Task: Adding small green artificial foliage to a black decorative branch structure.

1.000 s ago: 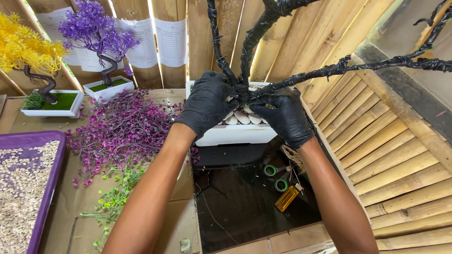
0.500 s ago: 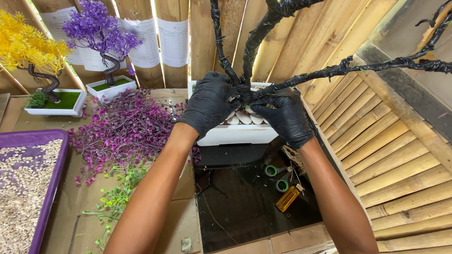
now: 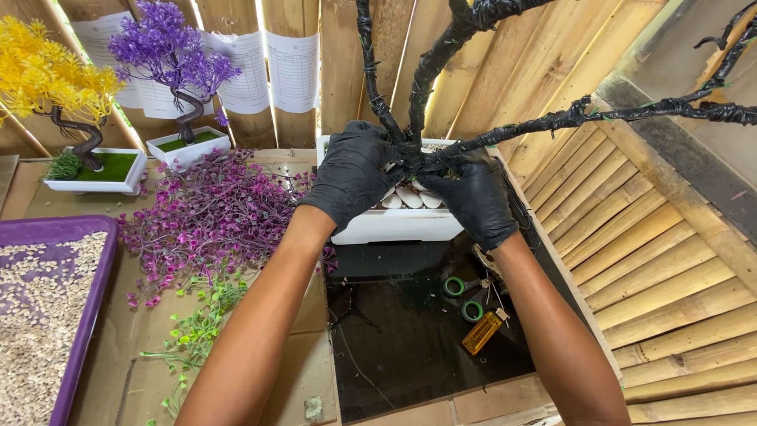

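At the far left, a purple tray [image 3: 85,315] filled with pale pebbles is set on the cardboard-covered table [image 3: 307,379]. Behind it, a yellow miniature tree [image 3: 47,75] and a purple miniature tree [image 3: 169,51] are placed in white pots. A heap of purple leaf sprigs [image 3: 213,217] is spread beside them, with green sprigs [image 3: 197,327] laid below it. At centre, a white rectangular pot [image 3: 394,225] holding white stones is positioned on the table. The left hand [image 3: 355,173], in a black glove, is closed around the base of the bare black-wrapped tree trunk [image 3: 410,150] standing in that pot. The right hand [image 3: 473,197], also gloved, is wrapped around the same base from the other side; the fingertips appear to touch, though the grip is partly hidden. Green-handled scissors [image 3: 465,298] and an orange lighter [image 3: 482,331] are laid on the black sheet [image 3: 410,331] below. Bamboo slats [image 3: 670,268] are seen at right.
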